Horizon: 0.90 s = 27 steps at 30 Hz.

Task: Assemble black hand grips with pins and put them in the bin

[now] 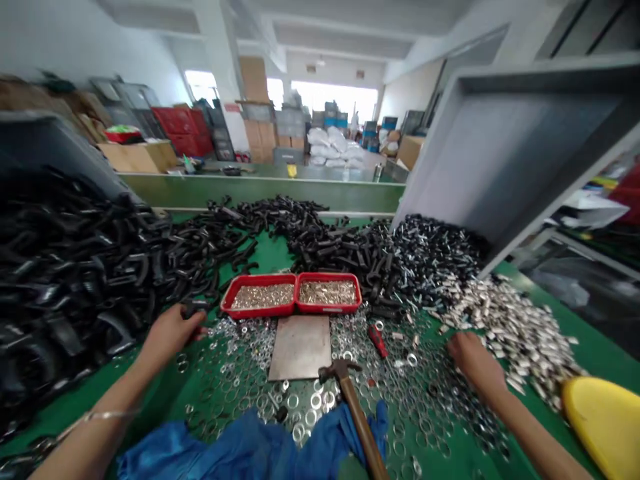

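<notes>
Black curved part [194, 308] sits in the left hand [170, 333] near the left of the green worktop [590, 353], with the fingers curled together around it; the right hand [475, 363] lies well apart toward the right, palm down, its fingers together and pressed among loose steel washers [400, 393], and whether they clamp anything cannot be told; those washers spread across the near half of the worktop, between the hands; just beyond the left hand, a red two-compartment tray [291, 294] holds small brass-coloured pieces in both compartments; a flat steel plate [300, 347] lies between tray and person, and a wooden-handled hammer [345, 387] rests with its head just beside the plate's near right corner, its handle crossing a blue cloth [240, 447] at the near edge; a red-handled tool [378, 341] lies right of the plate; a large heap of black parts [65, 287] covers the left side and runs along the far edge toward a tilted grey bin [510, 147] at the far right corner; silver sleeves [510, 333] are heaped along the right, beside a yellow rounded object [605, 427] at the near right corner.
</notes>
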### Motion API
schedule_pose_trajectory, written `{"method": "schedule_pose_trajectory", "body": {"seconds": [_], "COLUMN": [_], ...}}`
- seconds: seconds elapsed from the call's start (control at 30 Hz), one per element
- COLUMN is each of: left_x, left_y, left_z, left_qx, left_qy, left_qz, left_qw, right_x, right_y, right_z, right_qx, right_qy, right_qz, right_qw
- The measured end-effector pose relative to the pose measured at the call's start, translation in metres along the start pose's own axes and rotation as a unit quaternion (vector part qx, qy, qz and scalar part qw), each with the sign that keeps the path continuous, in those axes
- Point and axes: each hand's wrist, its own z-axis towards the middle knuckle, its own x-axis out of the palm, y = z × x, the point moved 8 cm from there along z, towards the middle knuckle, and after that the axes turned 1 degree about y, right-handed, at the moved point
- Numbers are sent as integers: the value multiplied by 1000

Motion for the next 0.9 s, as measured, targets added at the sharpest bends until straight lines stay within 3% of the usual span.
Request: {"method": "schedule_pose_trajectory", "body": {"seconds": [0.07,0.17,0.3,0.4,0.47,0.57,0.63,0.7,0.83,0.9], "left_x": [15,60,129,181,216,258,270,271,255,252], "left_y": [-19,-51,-99,-122,-127,-119,-111,-105,-98,-95], "left_z": [-27,-56,-78,-92,-100,-111,-115,-116,-108,-102], "left_qx": [26,36,35,41,47,36,35,42,51,33], "left_qy": [11,54,148,209,251,299,313,306,244,217], "left_qz": [-168,-383,-531,-548,-530,-507,-487,-460,-423,-427], "left_qw": [985,921,833,809,809,808,815,832,871,877], "right_x": [5,6,-8,-8,-1,9,21,33,49,58], "right_y": [-4,-5,20,89,152,230,270,297,321,325], "right_z": [9,29,50,44,30,6,-8,-18,-27,-31], "right_qx": [-38,-98,-6,40,18,-31,-45,-34,-9,-2], "right_qy": [-7,-42,-33,51,112,111,138,184,251,281], "right_qz": [16,116,315,461,529,565,600,623,626,643], "right_qw": [999,988,949,885,841,817,787,760,739,713]}}
